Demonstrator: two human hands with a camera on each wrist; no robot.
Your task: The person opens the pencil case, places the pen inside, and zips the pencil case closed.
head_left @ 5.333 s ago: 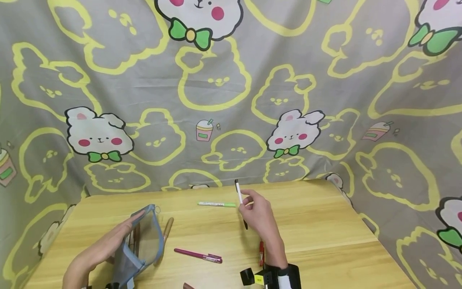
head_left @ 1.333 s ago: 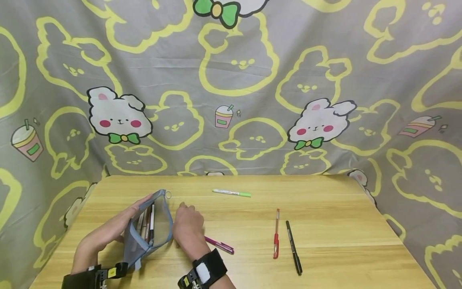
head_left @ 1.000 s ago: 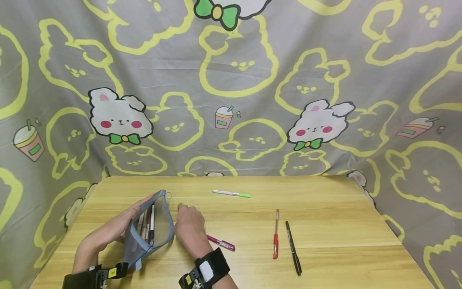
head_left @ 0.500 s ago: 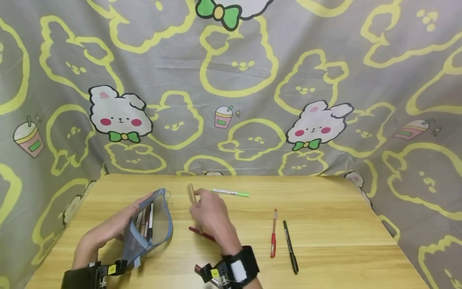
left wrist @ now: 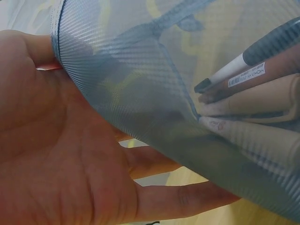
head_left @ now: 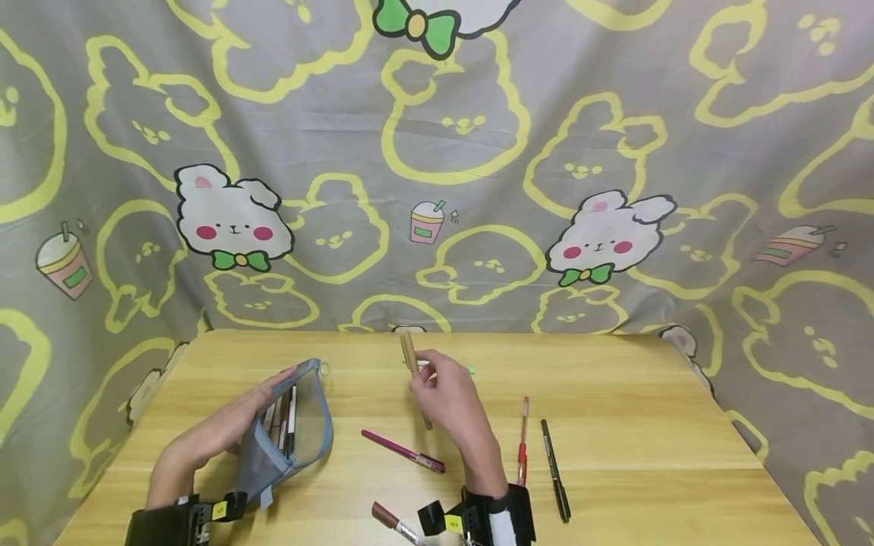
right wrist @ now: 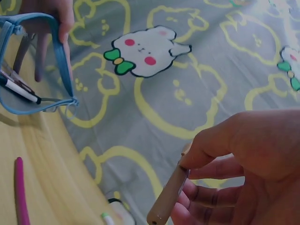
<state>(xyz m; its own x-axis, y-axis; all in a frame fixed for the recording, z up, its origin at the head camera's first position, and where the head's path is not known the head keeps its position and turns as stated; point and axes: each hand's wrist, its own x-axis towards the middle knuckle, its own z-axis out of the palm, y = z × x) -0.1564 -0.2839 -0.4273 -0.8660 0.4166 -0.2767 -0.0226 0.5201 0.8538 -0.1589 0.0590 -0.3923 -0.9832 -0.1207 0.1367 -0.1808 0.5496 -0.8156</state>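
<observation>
My left hand (head_left: 228, 425) holds a blue-trimmed mesh pencil pouch (head_left: 259, 470) by its left side, fingers along the outside. The pouch's mouth gapes toward the right, and a white-and-black pen (head_left: 292, 409) stands inside with brown and tan markers (left wrist: 262, 101). Over the middle of the table, my right hand (head_left: 451, 394) pinches a tan marker (head_left: 409, 353) between thumb and fingers, tilted and raised. Below that hand lies a magenta pen (head_left: 399, 449). Partly hidden behind it is a light-green highlighter (head_left: 470, 370).
On the right of the wooden table (head_left: 649, 425) lie a red gel pen (head_left: 523, 440) and a black pen (head_left: 554, 470). A brown-capped marker (head_left: 392, 519) is at the near edge. A grey patterned cloth (head_left: 437, 189) hangs behind and at the sides.
My right hand has left the white-and-black pen in the pouch, taken the tan marker from beside the pouch and carried it rightward and up. My left hand keeps holding the pouch.
</observation>
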